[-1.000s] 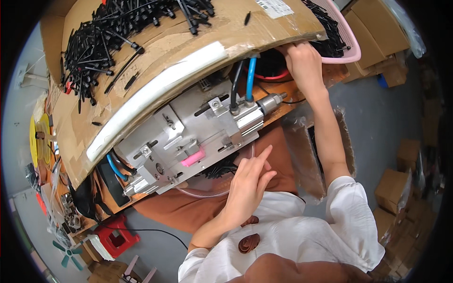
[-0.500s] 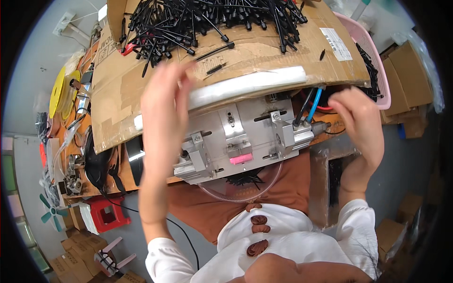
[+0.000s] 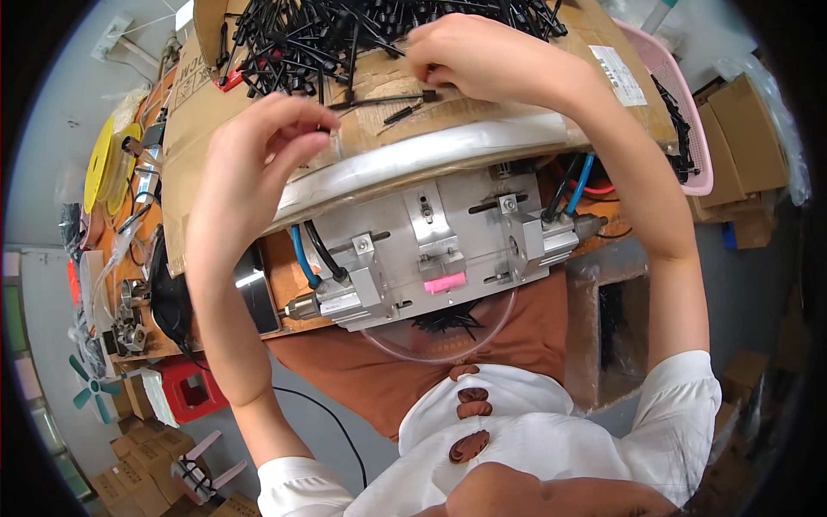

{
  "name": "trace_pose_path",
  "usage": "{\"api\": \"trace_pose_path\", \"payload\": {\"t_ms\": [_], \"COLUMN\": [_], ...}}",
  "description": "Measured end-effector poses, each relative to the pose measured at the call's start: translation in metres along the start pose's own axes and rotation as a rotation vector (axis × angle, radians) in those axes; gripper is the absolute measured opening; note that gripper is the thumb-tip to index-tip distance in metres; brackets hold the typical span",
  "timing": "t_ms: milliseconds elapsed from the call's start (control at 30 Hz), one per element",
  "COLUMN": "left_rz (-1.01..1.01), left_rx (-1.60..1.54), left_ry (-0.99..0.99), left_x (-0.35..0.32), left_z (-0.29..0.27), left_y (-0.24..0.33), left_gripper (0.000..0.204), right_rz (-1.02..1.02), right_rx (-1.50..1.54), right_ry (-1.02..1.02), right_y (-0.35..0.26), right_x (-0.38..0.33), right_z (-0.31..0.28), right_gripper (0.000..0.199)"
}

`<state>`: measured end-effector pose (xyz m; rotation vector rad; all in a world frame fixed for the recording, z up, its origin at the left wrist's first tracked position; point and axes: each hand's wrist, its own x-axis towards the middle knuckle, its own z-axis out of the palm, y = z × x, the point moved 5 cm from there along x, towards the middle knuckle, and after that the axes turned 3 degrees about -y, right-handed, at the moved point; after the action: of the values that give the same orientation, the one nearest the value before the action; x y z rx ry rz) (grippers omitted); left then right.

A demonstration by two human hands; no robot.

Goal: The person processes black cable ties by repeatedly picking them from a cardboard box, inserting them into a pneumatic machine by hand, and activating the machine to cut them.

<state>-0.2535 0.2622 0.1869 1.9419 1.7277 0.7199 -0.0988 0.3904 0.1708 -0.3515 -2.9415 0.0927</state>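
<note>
Head view: the right hand point(image 3: 482, 56) lies fingers-down on the cardboard sheet point(image 3: 482, 112), fingertips drawn together at a loose thin black rod point(image 3: 392, 101) that lies flat just ahead of the heap. Whether the grip is actually closed on it I cannot tell; the fingers hide the contact. The left hand point(image 3: 258, 155) hangs above the sheet's near left part, thumb and forefinger pinched together. Something very thin may sit between them, too small to confirm.

The rods look like slim plastic or rubber-sleeved pins with a thicker cap at one end. Judged light, fairly stiff, prone to roll and tangle. Best taken singly at the thicker end or mid-shaft with a fingertip pinch; loose ones at the heap's edge are easier than those in the pile of black rods point(image 3: 362, 34).

Below the sheet's white padded edge point(image 3: 431, 155) sits a metal fixture point(image 3: 439, 250) with blue and black hoses and a pink tab, on the bench point(image 3: 276, 276). A pink basket point(image 3: 680, 112) stands to the right.
</note>
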Motion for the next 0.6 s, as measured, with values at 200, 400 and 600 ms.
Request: {"api": "trace_pose_path", "payload": {"t_ms": [200, 400, 600], "left_rz": [-0.013, -0.036, -0.012], "left_rx": [-0.316, -0.363, -0.359], "left_ry": [0.086, 0.208, 0.333], "left_x": [-0.026, -0.046, -0.063], "left_z": [-0.019, -0.028, -0.038], "left_y": [-0.005, -0.012, -0.017], "left_gripper": [0.013, 0.017, 0.018], "right_rz": [-0.015, -0.067, 0.076], "right_rx": [-0.019, -0.133, 0.090], "right_ry": [0.205, 0.154, 0.107], "right_y": [-0.027, -0.051, -0.099], "right_x": [-0.016, 0.017, 0.068], "right_z": [-0.016, 0.005, 0.017], "right_gripper": [0.010, 0.007, 0.006]}}
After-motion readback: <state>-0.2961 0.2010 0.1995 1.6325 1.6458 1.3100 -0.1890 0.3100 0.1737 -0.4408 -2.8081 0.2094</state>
